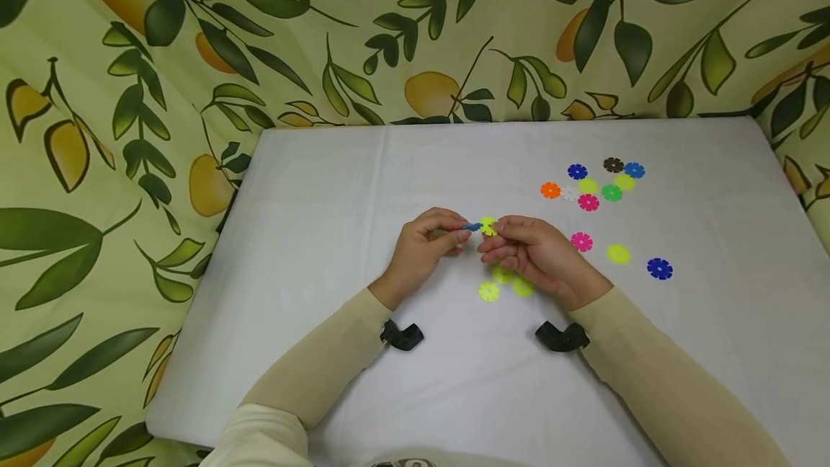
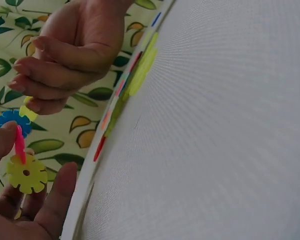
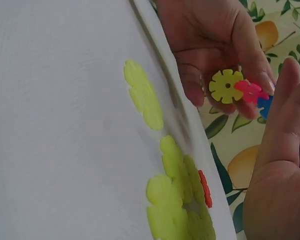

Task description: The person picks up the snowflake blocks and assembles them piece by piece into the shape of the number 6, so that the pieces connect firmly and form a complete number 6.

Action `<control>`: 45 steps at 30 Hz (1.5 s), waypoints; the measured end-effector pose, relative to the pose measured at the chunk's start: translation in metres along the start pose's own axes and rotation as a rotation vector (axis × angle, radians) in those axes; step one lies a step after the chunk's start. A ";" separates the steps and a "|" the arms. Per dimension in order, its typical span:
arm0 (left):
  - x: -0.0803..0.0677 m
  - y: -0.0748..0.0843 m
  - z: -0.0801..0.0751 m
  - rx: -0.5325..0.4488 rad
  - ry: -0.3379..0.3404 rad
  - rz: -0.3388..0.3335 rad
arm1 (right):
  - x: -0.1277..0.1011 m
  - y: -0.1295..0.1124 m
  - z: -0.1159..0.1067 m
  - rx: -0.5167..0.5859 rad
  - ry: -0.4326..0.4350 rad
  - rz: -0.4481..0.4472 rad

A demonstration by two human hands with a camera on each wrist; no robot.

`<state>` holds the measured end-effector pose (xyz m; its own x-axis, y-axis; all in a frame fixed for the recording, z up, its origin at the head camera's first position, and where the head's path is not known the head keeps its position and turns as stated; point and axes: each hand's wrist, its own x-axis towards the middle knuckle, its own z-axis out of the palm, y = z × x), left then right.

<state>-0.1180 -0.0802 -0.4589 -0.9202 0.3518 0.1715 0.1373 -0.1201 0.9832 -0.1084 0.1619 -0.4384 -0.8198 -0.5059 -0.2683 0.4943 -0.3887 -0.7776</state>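
Observation:
Over the middle of the white table, my left hand pinches a short chain of notched plastic discs. In the left wrist view the chain has a yellow disc, a pink disc seen edge-on and a blue disc, slotted together. My right hand pinches another yellow disc between thumb and index finger, its rim right at the blue disc. The other right fingers are loosely bent. From the right wrist view, the right hand hides that second yellow disc.
Several loose yellow discs lie just below the right hand. To the right are a pink disc, a yellow disc and a dark blue disc. A mixed-colour group with an orange disc lies further back. Patterned cloth hangs behind.

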 end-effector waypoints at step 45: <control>0.002 0.000 -0.003 0.092 0.145 -0.066 | 0.001 -0.010 -0.027 -0.814 0.285 -0.213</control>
<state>-0.1206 -0.0826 -0.4585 -0.9705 0.2181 0.1026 0.1021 -0.0136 0.9947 -0.1224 0.1864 -0.4463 -0.9655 -0.2320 -0.1185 0.0531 0.2702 -0.9614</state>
